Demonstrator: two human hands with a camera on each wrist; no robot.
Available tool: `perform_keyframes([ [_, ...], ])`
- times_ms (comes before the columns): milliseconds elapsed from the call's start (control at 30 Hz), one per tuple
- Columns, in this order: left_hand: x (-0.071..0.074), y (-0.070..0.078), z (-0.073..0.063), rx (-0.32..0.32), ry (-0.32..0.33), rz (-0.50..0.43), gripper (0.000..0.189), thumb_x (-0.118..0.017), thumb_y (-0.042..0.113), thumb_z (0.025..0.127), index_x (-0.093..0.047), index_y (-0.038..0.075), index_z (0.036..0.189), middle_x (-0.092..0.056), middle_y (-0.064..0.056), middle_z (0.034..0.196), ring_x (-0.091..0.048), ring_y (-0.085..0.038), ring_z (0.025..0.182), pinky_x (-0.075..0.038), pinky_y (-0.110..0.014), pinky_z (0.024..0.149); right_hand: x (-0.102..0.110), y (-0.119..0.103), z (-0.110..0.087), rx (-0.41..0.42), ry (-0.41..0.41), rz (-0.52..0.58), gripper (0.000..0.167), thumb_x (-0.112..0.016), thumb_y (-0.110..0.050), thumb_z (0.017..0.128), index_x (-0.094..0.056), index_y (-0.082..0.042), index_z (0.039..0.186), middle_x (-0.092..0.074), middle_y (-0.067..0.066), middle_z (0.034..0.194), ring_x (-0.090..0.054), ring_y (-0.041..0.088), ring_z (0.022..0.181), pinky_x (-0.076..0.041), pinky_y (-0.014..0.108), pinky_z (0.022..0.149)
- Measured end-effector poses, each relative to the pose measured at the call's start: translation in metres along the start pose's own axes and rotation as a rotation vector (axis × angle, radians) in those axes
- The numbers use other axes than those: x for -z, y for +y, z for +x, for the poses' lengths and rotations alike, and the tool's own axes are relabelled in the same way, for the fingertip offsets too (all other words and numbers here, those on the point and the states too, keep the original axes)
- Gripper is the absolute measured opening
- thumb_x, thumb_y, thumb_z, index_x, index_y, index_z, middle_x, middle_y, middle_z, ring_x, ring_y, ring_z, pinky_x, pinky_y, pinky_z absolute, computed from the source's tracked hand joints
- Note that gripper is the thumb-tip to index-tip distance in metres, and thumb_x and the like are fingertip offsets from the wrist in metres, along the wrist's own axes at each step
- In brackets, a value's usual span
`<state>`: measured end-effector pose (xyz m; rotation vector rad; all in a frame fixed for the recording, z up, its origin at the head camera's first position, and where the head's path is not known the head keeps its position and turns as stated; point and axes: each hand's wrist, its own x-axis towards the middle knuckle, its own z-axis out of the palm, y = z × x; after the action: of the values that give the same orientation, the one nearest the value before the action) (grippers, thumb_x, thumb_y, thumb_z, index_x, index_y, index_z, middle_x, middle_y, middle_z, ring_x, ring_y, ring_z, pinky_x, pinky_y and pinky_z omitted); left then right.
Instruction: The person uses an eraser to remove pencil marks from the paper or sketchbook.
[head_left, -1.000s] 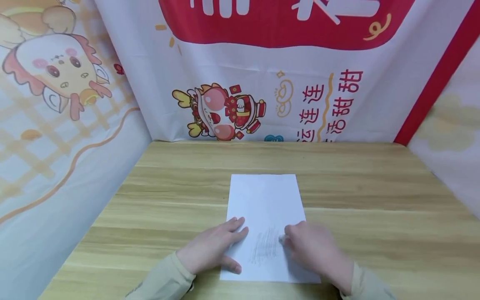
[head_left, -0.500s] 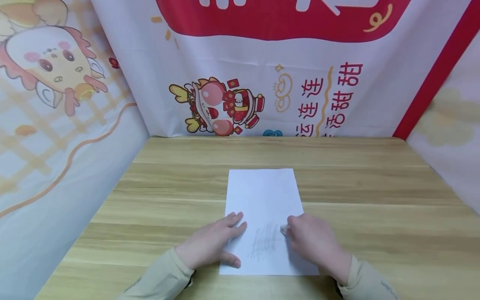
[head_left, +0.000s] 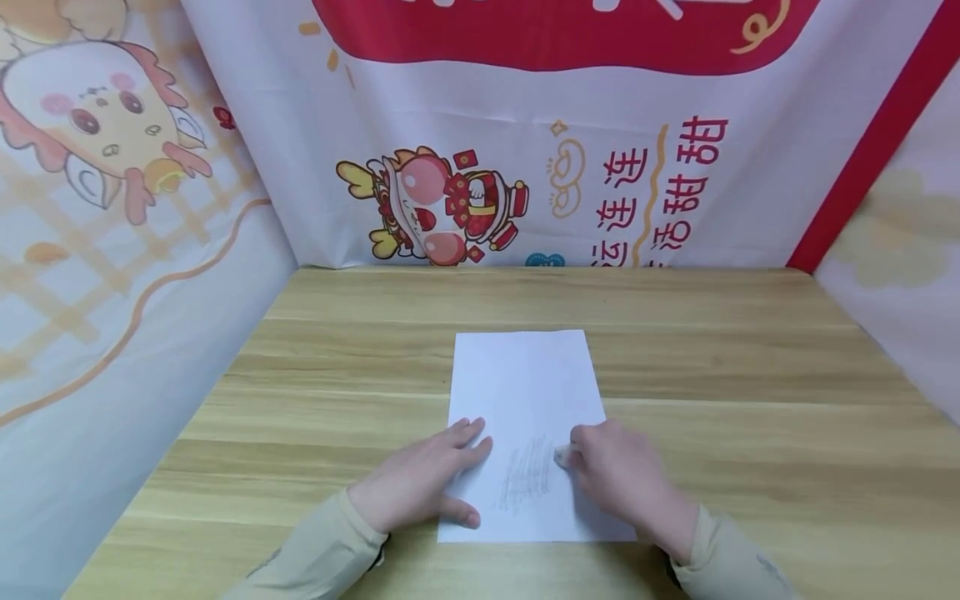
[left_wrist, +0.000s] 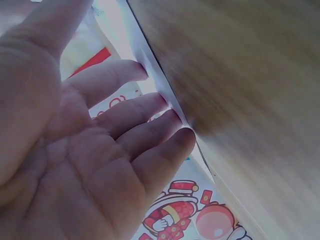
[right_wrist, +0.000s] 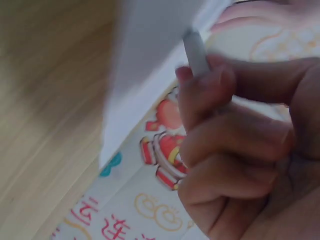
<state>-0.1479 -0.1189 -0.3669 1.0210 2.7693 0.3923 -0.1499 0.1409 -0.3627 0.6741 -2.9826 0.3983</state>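
Note:
A white sheet of paper (head_left: 517, 375) lies on the wooden table, with a patch of grey pencil scribble (head_left: 525, 475) on its lower half. My left hand (head_left: 423, 479) rests flat on the paper's left edge, fingers and thumb spread; its palm (left_wrist: 75, 170) shows in the left wrist view. On the other side, my right hand (head_left: 630, 475) pinches a small whitish eraser (head_left: 563, 456) between thumb and fingers, just right of the scribble. The right wrist view shows the eraser (right_wrist: 196, 52) with a darkened tip against the paper. Curled fingers hide its other end.
The wooden table (head_left: 712, 350) extends around the sheet to both sides and behind it. A white cloth (head_left: 300, 125) printed with red lettering and cartoon figures hangs at the table's back edge. Patterned cloth (head_left: 112, 275) also hangs on the left.
The head view has tilted down slightly, so everything sits higher in it. My right hand with the eraser has shifted slightly back and forth beside the scribble. My left hand stays on the paper.

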Motion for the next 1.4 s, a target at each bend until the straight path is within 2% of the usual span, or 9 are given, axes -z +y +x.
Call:
perform_keyframes([
  [133,0.0004,-0.0006,0.0012,0.000,0.002,0.005,0.089,-0.081,0.046,0.073,-0.051,-0.002,0.141,-0.038,-0.023,0.150,-0.035,-0.037,0.138,-0.034,-0.046,0.108,0.0001,0.0020,0.0024,0.004,-0.001,-0.022,0.031,-0.072,-0.012,0.087,-0.053,-0.016,0.063,-0.042,-0.005,0.053,-0.038,0.012,0.048,-0.033,0.031,0.041],
  [300,0.0005,-0.0009,0.0020,-0.002,0.001,0.009,0.089,-0.081,0.047,0.072,-0.051,-0.001,0.141,-0.038,-0.023,0.150,-0.035,-0.037,0.138,-0.034,-0.045,0.109,0.0011,0.0024,0.0037,-0.003,-0.013,0.012,0.028,-0.073,-0.011,0.086,-0.056,-0.016,0.064,-0.044,-0.006,0.054,-0.039,0.011,0.049,-0.034,0.030,0.042],
  [467,0.0002,-0.0014,0.0022,-0.001,0.003,0.008,0.088,-0.081,0.047,0.073,-0.051,-0.001,0.141,-0.038,-0.023,0.150,-0.035,-0.037,0.138,-0.034,-0.045,0.109,0.0039,-0.0001,0.0035,-0.004,-0.035,0.030,0.034,-0.071,-0.010,0.084,-0.050,-0.018,0.059,-0.036,-0.007,0.051,-0.035,0.009,0.049,-0.030,0.028,0.043],
  [633,0.0001,-0.0012,0.0025,0.000,-0.001,0.011,0.089,-0.080,0.047,0.073,-0.051,-0.001,0.141,-0.037,-0.023,0.150,-0.035,-0.037,0.138,-0.034,-0.046,0.108,0.0045,-0.0026,0.0036,0.009,-0.046,0.028,0.029,-0.071,-0.009,0.084,-0.055,-0.017,0.061,-0.040,-0.008,0.052,-0.037,0.009,0.048,-0.032,0.028,0.042],
  [867,0.0011,-0.0011,0.0033,0.010,-0.016,0.015,0.089,-0.080,0.047,0.074,-0.050,-0.001,0.142,-0.037,-0.023,0.151,-0.034,-0.036,0.139,-0.036,-0.046,0.107,0.0029,-0.0006,0.0048,-0.002,0.008,0.000,0.032,-0.073,-0.010,0.084,-0.053,-0.018,0.060,-0.041,-0.007,0.052,-0.037,0.010,0.049,-0.031,0.029,0.041],
  [1000,0.0010,-0.0007,0.0027,0.002,-0.013,0.019,0.089,-0.080,0.048,0.073,-0.050,-0.001,0.142,-0.037,-0.023,0.151,-0.035,-0.037,0.138,-0.036,-0.046,0.107,0.0036,-0.0022,0.0020,0.016,-0.008,0.003,0.034,-0.072,-0.011,0.084,-0.051,-0.020,0.058,-0.039,-0.008,0.051,-0.037,0.009,0.049,-0.031,0.029,0.041],
  [1133,0.0018,-0.0005,0.0019,-0.004,-0.013,0.017,0.089,-0.079,0.048,0.074,-0.050,-0.001,0.142,-0.037,-0.023,0.150,-0.034,-0.038,0.138,-0.035,-0.047,0.108,0.0028,-0.0019,0.0039,-0.021,0.002,0.026,0.034,-0.074,-0.012,0.085,-0.052,-0.019,0.060,-0.041,-0.007,0.053,-0.038,0.010,0.050,-0.032,0.030,0.042],
  [1267,0.0019,-0.0012,0.0011,-0.010,-0.006,0.017,0.089,-0.080,0.047,0.074,-0.050,-0.002,0.142,-0.037,-0.024,0.150,-0.034,-0.038,0.138,-0.035,-0.047,0.108,0.0037,-0.0015,0.0052,-0.019,-0.017,0.052,0.033,-0.074,-0.012,0.085,-0.053,-0.019,0.060,-0.041,-0.007,0.053,-0.039,0.010,0.050,-0.032,0.028,0.043],
  [1400,0.0014,-0.0013,0.0009,-0.012,-0.007,0.019,0.088,-0.080,0.047,0.075,-0.050,-0.001,0.142,-0.037,-0.024,0.150,-0.034,-0.038,0.138,-0.035,-0.047,0.108,0.0038,-0.0002,0.0054,-0.027,0.011,0.031,0.038,-0.074,-0.012,0.085,-0.049,-0.017,0.057,-0.039,-0.006,0.052,-0.037,0.010,0.049,-0.031,0.028,0.042],
])
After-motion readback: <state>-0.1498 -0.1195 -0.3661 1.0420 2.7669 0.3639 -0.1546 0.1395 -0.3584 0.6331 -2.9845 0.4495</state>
